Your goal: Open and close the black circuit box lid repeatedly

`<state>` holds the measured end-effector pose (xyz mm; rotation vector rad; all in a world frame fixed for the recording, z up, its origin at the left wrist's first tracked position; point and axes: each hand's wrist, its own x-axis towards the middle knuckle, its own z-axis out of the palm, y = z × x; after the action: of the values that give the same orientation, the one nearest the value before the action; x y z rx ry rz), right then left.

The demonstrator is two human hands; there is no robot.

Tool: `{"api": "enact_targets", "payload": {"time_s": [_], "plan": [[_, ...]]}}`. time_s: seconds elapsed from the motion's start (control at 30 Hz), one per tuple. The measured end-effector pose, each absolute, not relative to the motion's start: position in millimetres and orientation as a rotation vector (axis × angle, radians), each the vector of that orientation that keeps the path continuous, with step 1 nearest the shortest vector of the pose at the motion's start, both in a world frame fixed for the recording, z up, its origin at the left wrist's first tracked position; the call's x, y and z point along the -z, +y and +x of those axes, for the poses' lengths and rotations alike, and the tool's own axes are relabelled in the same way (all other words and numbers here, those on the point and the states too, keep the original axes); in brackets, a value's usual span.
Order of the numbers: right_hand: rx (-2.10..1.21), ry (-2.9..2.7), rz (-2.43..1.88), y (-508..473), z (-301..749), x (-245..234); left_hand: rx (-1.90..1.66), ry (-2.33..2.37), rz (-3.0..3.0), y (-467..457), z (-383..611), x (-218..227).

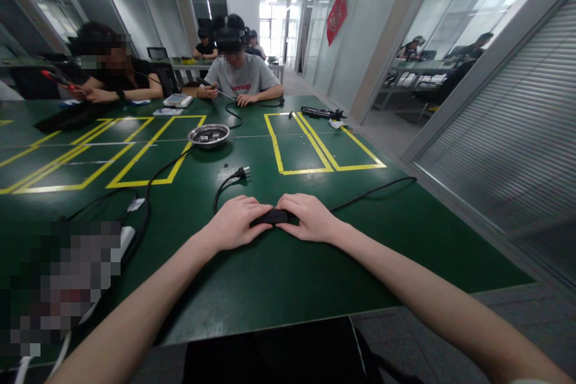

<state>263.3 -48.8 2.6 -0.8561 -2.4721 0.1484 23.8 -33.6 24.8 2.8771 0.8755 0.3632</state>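
Left hand (237, 222) and right hand (312, 218) each grasp one end of black block (275, 216), long axis left-right between them, over green counter (270, 288).

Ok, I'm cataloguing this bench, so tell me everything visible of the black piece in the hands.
The black piece is elongated and dark, perhaps plastic. It lies roughly sideways, near the green tabletop; whether it touches can't be told. The left hand and right hand grip its ends, largely hiding them. A black cable shows beside each hand, but any joins are hidden.
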Motion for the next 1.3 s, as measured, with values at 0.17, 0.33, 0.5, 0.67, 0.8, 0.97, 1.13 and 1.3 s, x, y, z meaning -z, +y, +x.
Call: {"api": "enact_targets", "payload": {"time_s": [0.17, 0.33, 0.5, 0.67, 0.8, 0.97, 1.13, 1.3], "plan": [[-0.068, -2.395, -0.782, -48, 262, 2, -0.391, 0.882, 2.915, -34, 24, -24], [-0.016, -2.368, -0.767, -48, 261, 4, -0.395, 0.918, 2.94, -33, 23, -25], [-0.017, -2.374, -0.735, -49, 260, 5, -0.396, 0.908, 2.93, -35, 25, -25], [0.216, -2.39, -0.54, -50, 262, -1, -0.473, 1.112, 2.697, -37, 26, -26], [0.438, -2.355, -0.424, -51, 260, -4, -0.399, 1.169, 2.499, -35, 26, -26], [0.476, -2.293, -0.43, -50, 259, -1, -0.448, 1.03, 2.2, -36, 27, -28], [0.392, -2.303, -0.487, -46, 266, 1, -0.645, 1.019, 2.264, -38, 28, -26], [0.069, -2.322, -0.73, -46, 270, 2, -0.79, 1.025, 2.753, -31, 21, -20]]}}
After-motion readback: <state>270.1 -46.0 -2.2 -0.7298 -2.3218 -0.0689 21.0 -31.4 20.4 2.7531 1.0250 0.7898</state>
